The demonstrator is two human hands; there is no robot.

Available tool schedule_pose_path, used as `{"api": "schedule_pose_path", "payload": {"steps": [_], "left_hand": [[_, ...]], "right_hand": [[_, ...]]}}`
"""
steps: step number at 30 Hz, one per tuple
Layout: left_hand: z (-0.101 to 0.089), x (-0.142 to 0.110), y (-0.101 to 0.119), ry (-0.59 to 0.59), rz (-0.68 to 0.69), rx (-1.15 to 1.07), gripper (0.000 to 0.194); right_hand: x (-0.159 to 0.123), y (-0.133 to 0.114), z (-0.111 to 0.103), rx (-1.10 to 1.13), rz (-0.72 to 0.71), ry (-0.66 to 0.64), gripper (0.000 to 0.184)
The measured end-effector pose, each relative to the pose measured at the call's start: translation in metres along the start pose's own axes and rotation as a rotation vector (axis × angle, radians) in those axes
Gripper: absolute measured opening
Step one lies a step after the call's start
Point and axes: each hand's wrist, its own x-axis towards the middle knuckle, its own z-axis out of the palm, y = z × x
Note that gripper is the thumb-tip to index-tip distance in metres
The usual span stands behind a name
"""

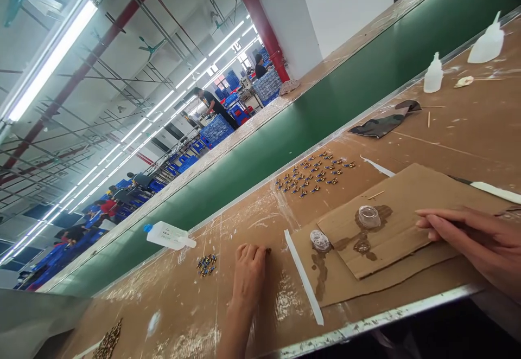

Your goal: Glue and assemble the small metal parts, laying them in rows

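My left hand (249,272) rests palm down on the brown table top, fingers curled together over a small dark part at its fingertips. A little pile of small blue and gold parts (207,264) lies just to its left. My right hand (476,239) lies on the stained cardboard sheet (391,239) with fingers stretched out flat and nothing in it. Two clear shallow caps (368,216) (319,239) sit on the cardboard left of that hand. Rows of small blue and gold parts (313,174) are laid out farther back.
A white squeeze bottle (167,235) lies on its side near the green conveyor belt (325,109). Two more bottles (433,74) (487,43) stand at the far right, near a dark cloth (385,121). A white strip (304,277) lies beside the cardboard. People work among blue crates beyond.
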Motion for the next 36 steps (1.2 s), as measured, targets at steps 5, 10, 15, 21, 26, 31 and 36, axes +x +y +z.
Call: {"api": "schedule_pose_path", "payload": {"steps": [5, 10, 15, 21, 26, 31, 36], "left_hand": [[-0.003, -0.020, 0.012, -0.001, -0.025, -0.008, 0.021], [-0.018, -0.037, 0.029, -0.108, 0.145, 0.015, 0.017], [-0.034, -0.029, 0.043, -0.220, 0.343, 0.064, 0.012], [-0.032, -0.021, 0.032, -0.182, 0.386, 0.055, 0.019], [-0.015, -0.048, 0.025, -0.003, 0.127, 0.008, 0.021], [-0.001, -0.071, 0.040, 0.072, -0.030, -0.089, 0.023], [0.008, -0.077, 0.041, 0.100, -0.078, -0.203, 0.030]], "right_hand": [[0.003, -0.012, -0.007, 0.044, -0.078, 0.022, 0.042], [0.004, -0.024, -0.009, 0.041, -0.170, 0.033, 0.032], [0.002, -0.026, -0.010, 0.090, -0.173, 0.037, 0.027], [0.004, -0.027, -0.011, 0.043, -0.160, 0.013, 0.033], [0.001, -0.033, -0.010, 0.023, -0.118, 0.072, 0.031], [0.000, -0.027, -0.007, 0.014, -0.147, 0.078, 0.029], [-0.001, -0.016, -0.005, 0.003, -0.154, 0.060, 0.029]]}}
